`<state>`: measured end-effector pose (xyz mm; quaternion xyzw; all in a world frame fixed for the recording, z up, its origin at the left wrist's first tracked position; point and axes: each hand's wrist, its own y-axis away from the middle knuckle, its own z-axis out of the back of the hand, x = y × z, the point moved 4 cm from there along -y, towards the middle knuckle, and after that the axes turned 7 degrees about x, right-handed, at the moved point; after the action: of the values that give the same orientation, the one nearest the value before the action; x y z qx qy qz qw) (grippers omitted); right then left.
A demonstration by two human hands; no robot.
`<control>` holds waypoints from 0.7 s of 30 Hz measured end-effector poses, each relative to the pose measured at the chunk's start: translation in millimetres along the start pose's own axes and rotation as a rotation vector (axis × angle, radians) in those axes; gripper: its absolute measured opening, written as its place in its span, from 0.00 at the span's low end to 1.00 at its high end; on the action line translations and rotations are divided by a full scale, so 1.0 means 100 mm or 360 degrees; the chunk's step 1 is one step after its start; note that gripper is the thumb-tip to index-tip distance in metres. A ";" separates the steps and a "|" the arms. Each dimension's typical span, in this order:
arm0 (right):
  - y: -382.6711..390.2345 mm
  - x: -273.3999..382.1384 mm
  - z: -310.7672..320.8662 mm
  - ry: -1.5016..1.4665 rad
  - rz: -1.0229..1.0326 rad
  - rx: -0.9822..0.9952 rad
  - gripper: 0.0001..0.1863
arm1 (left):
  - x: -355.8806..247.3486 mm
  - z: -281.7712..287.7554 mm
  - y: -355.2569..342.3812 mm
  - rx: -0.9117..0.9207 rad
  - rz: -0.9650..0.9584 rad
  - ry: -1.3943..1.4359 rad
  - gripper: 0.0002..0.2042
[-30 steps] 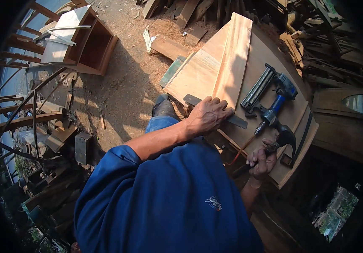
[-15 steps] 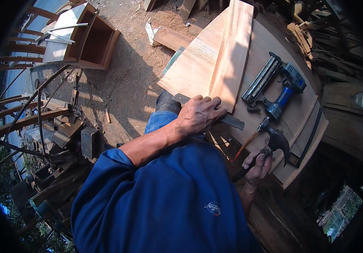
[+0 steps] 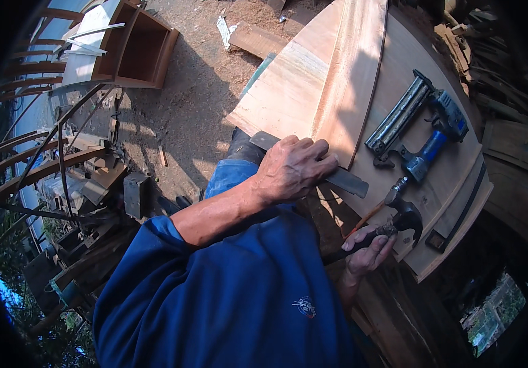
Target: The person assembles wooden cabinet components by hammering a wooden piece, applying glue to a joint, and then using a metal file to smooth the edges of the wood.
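Note:
My left hand (image 3: 293,167) is closed over a flat grey bar (image 3: 348,182), pressing it at the near end of a raised wooden strip (image 3: 345,92). The bar's ends stick out on both sides of my fingers. That strip lies along a broad pale wooden panel (image 3: 294,76). To the right, my right hand (image 3: 368,248) grips a claw hammer (image 3: 407,219) high on its handle, close to the head. The hammer is held over the panel's near right part, its claw curving down to the right. A blue and silver nail gun (image 3: 426,138) rests on the panel just beyond it.
An orange-brown hose (image 3: 362,222) runs from the nail gun toward me. A wooden cabinet (image 3: 144,49) stands on the sawdust-covered ground at the far left. Scrap wood (image 3: 101,175) piles up on the left, and more timber (image 3: 497,86) is stacked at the right.
The panel and nail gun sit slightly further right and lower in view. My right hand has turned and shifted left, with the hammer handle lying flatter. My left hand stays on the bar.

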<state>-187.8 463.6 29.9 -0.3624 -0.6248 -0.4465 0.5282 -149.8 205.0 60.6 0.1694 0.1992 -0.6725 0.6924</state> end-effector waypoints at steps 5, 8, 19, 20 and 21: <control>0.00 -0.02 -0.16 0.0006 -0.0046 0.0354 0.23 | 0.03 0.02 -0.01 0.0003 0.0033 0.0036 0.15; -0.03 0.08 -0.17 -0.0216 0.0015 0.0155 0.24 | 0.01 0.03 -0.03 -0.0036 0.0023 0.0002 0.16; -0.20 0.30 -0.20 -0.0121 0.0155 0.0117 0.30 | 0.08 0.16 -0.04 -0.0083 0.0028 0.0129 0.16; -0.20 0.30 -0.18 -0.0113 0.0158 0.0120 0.30 | 0.07 0.16 -0.03 -0.0090 0.0029 0.0135 0.16; -0.20 0.28 -0.16 -0.0070 0.0170 0.0168 0.30 | 0.04 0.14 -0.01 -0.0082 0.0026 0.0104 0.14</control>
<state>-206.1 441.3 54.9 -0.3765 -0.6386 -0.3763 0.5557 -150.0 194.3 70.7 0.1751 0.2376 -0.6556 0.6951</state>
